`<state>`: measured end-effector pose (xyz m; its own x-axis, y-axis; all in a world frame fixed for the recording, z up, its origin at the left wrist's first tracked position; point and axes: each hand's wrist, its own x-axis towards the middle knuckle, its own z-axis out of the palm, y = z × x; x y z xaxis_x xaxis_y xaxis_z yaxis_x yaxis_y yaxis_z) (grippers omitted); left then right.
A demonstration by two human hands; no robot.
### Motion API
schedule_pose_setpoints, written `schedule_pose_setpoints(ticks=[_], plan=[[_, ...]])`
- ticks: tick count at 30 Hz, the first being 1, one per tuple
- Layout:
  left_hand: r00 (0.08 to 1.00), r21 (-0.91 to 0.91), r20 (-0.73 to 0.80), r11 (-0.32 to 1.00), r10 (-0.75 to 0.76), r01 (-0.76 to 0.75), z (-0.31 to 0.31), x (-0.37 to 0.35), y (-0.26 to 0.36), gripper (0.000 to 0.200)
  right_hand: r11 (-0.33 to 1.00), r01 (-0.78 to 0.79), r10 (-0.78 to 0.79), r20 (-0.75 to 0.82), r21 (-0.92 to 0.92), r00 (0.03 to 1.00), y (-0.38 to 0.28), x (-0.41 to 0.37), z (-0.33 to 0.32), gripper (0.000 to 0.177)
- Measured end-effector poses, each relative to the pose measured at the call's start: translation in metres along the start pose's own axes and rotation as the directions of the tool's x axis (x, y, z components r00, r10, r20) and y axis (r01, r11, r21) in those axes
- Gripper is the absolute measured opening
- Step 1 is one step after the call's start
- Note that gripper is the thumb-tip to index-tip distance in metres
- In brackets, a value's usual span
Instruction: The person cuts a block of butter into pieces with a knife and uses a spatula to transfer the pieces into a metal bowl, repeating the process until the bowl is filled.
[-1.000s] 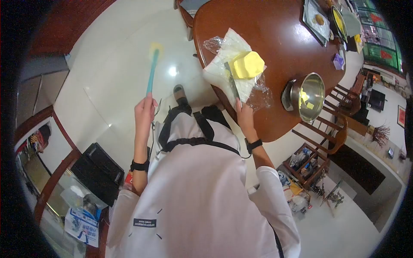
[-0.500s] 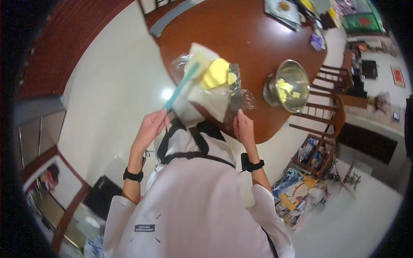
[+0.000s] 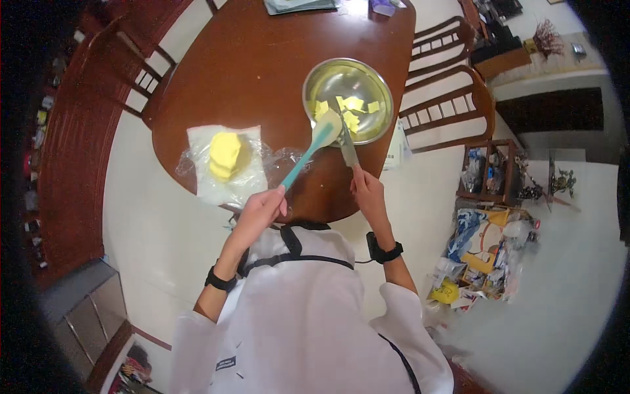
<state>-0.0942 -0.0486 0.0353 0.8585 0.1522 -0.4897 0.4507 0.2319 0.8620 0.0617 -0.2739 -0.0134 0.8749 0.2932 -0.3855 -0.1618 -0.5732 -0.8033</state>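
Observation:
My left hand [image 3: 262,209] is closed around the teal handle of a spatula [image 3: 304,161]. The spatula's cream head is over the near rim of a metal bowl [image 3: 382,82], against or very close to a knife blade. That knife [image 3: 349,150] is gripped in my right hand [image 3: 369,195], its blade reaching up over the bowl's edge. Inside the bowl lie several yellow butter pieces [image 3: 353,104]. To the left, a block of butter [image 3: 225,152] rests on white wrapping paper [image 3: 249,189], with clear plastic film around it.
The dark wooden table [image 3: 230,75] has a rounded near edge. Flat packets [image 3: 300,5] and a purple item [image 3: 382,6] are at its far side. Wooden chairs [image 3: 453,108] stand to the right, and another chair [image 3: 121,72] to the left.
Both hands, with the spatula and knife, have moved from the butter block over to the bowl. The spatula head now meets the knife there. The camera view has turned rightward.

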Motion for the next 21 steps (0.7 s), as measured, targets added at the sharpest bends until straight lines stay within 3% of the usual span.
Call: schedule_pose_setpoints(ticks=[2, 9, 17, 21], plan=[[1.0, 0.001, 0.016, 1.0, -0.02, 0.02, 0.013, 0.01, 0.006, 0.048, 0.996, 0.091, -0.09, -0.043, 0.005, 0.995, 0.007, 0.008, -0.009, 0.052], [0.995, 0.032, -0.026, 0.995, -0.094, 0.095, 0.039, 0.039, 0.006, 0.049, 0.998, 0.031, -0.031, 0.005, -0.06, 1.0, 0.011, 0.029, -0.039, 0.052], [0.976, 0.086, 0.009, 0.972, -0.219, 0.218, 0.041, 0.057, 0.06, 0.049, 0.856, 0.265, -0.313, -0.037, -0.445, 0.949, 0.006, 0.052, -0.071, 0.038], [0.963, 0.087, 0.02, 0.96, -0.269, 0.266, 0.037, 0.065, 0.078, 0.049, 0.844, 0.323, -0.377, -0.045, -0.429, 0.925, 0.001, 0.055, -0.08, 0.036]])
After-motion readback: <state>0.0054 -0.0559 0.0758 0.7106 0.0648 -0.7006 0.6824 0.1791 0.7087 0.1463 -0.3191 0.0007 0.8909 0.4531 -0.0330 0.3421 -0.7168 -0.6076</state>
